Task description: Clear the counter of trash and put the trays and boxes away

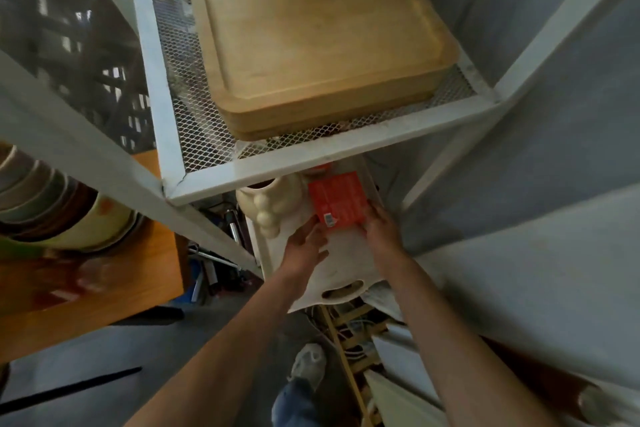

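A red box (337, 199) lies flat on a white tray (341, 267) on the lower shelf of a white metal rack. My left hand (306, 246) touches the box's near left corner with its fingertips. My right hand (379, 227) holds the box's near right edge. Next to the box on the left stands a cream ceramic jug (266, 204). A stack of wooden trays (318, 42) rests on the mesh shelf (194, 135) above.
The rack's white frame bars (346, 149) cross just above my hands. To the left are a wooden counter (104, 284) and stacked bowls (52, 204). Cables and a wooden ladder-like frame (349, 340) lie on the floor below. A grey wall is at the right.
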